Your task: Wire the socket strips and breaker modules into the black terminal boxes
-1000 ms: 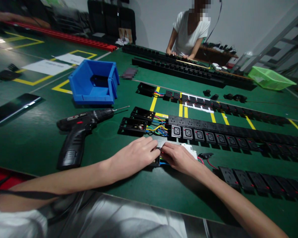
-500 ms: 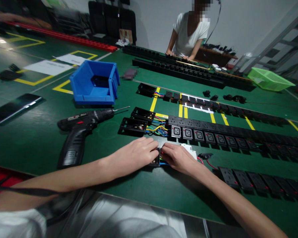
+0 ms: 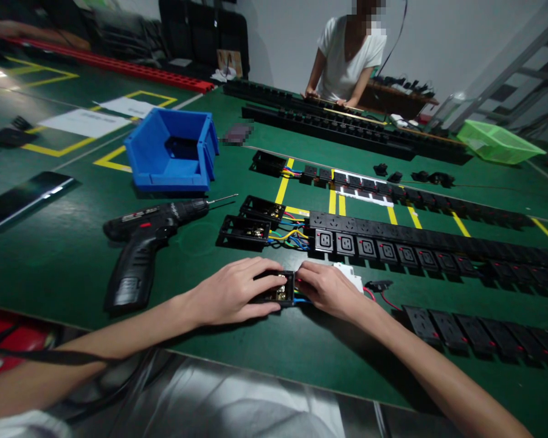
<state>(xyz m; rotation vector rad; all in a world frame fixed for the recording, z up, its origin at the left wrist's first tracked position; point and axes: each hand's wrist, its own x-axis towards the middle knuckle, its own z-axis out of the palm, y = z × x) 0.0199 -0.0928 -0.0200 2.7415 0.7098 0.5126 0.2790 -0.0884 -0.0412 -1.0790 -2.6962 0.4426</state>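
Left hand [image 3: 230, 293]: fingers clamped around terminal box [image 3: 277, 288].
Right hand [image 3: 331, 292]: fingers bunched together at box's right end.
Drill [image 3: 141, 240]: left of box, lying on worktop [image 3: 59, 255].

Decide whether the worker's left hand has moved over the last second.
Yes. The left hand has slid left, toward the cordless screwdriver, uncovering the black terminal box it grips.
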